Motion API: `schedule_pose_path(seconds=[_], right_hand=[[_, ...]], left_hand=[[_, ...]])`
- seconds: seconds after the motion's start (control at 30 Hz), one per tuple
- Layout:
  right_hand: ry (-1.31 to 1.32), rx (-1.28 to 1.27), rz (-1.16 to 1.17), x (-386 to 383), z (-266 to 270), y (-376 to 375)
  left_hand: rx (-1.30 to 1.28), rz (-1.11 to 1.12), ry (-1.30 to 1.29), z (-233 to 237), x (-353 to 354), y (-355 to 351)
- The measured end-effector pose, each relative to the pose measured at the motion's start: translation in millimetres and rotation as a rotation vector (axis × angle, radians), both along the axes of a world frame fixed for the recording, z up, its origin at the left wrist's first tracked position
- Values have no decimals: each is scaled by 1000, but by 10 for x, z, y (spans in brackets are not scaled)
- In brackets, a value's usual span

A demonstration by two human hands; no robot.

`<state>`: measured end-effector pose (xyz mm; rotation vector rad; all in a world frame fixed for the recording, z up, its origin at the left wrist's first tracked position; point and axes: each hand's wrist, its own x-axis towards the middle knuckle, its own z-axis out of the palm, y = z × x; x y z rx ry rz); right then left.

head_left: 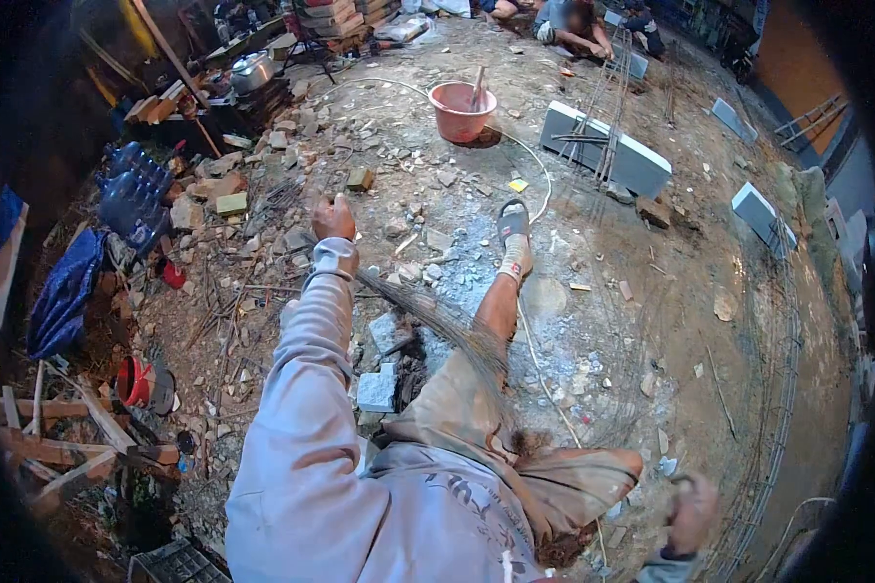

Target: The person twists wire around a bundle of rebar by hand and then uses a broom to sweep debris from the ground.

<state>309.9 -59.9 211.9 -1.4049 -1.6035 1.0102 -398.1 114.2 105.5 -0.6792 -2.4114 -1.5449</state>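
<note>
My left hand (pixel 334 218) is closed in a fist, stretched out ahead over the rubble. It grips a bundle of thin wire (pixel 428 313), whose strands fan out past the fist and run back under my forearm to my lap. My right hand (pixel 692 512) is low at the right, off to the side of my bent knee. Its fingers are curled and slightly blurred; whatever they hold, if anything, I cannot make out. Near my left elbow lies a pale broken block (pixel 377 389). One leg is stretched forward with a sandal (pixel 512 220) on the foot.
A pink tub (pixel 463 113) with a stick in it stands ahead. Pale blocks (pixel 608 151) and tied rebar cages (pixel 786 321) line the right. Blue bottles (pixel 134 199), a red bucket (pixel 146 385) and scrap wood (pixel 78 442) lie left. A person (pixel 578 29) crouches at the back.
</note>
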Motion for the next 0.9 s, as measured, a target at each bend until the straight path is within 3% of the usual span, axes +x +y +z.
schedule_pose_path(seconds=[0.07, 0.13, 0.2, 0.23, 0.3, 0.33, 0.4, 0.47, 0.53, 0.67, 0.73, 0.77, 0.83, 0.87, 0.9], right_hand=[[-925, 454, 117, -93, -393, 143], [-912, -145, 317, -355, -401, -31], [-740, -332, 709, -715, -63, -111], [-735, -337, 704, -744, 66, -121], [-391, -564, 943, -735, 297, -144], [-389, -570, 936, -640, 397, -137], [-385, -177, 1047, -317, 550, -45], [-230, -255, 442, 8, 520, -156], [-185, 116, -35, -250, 355, -84], [-238, -66, -314, -370, -19, 27], [-565, -273, 44, -144, -195, -28], [-565, -286, 28, -145, -147, -81], [-696, -537, 562, -223, 122, -91], [-665, -619, 823, -309, 327, -64], [-666, -633, 809, -268, 419, -57]], left_hand=[[10, 25, 44, -73, -37, 26], [1, 73, 27, 17, 49, -39], [-33, 140, -38, 7, -36, -69], [-58, 206, -105, 5, -90, -73], [-38, 211, -116, -77, -201, -95], [4, 196, -91, -161, -279, -111], [0, 198, -128, -291, -423, -104], [-77, 211, -142, -232, -322, -109], [-128, 215, -127, -229, -248, -98], [-156, 184, -94, -335, -353, -67], [-148, 159, -103, -217, -319, -138], [-127, 149, -118, -183, -303, -152], [-119, 157, -144, -249, -437, -156], [-50, 122, -148, -458, -701, -125], [17, 87, -152, -775, -1050, -92]])
